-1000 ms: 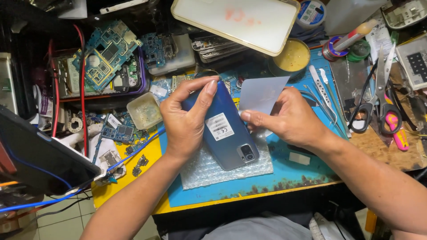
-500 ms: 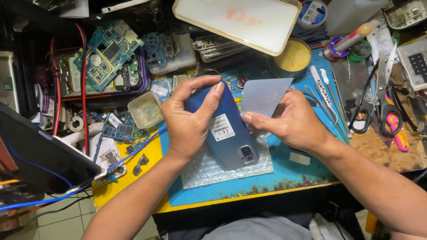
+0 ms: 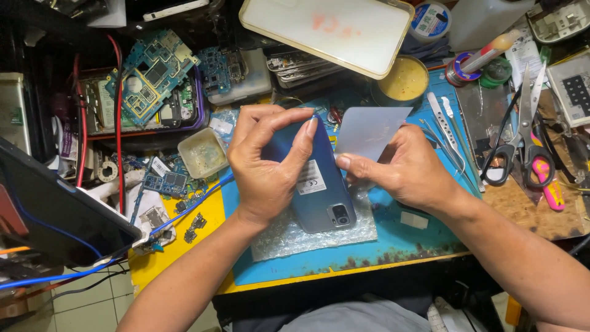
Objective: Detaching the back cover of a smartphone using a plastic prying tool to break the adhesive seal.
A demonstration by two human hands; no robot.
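Observation:
A dark blue smartphone lies back up on a sheet of bubble wrap over a blue work mat. My left hand presses down on the phone's upper half, fingers curled over its far edge. My right hand pinches a thin pale grey plastic card whose lower edge meets the phone's right side. The phone's camera block and a white sticker show on its back.
Circuit boards and a small clear tub crowd the left. A large white-backed panel lies at the top. Tweezers, scissors and a yellow tin sit to the right. A dark tablet leans at left.
My left hand's fingers have curled tighter over the phone's top edge. The card in my right hand has shifted slightly along the phone's right side.

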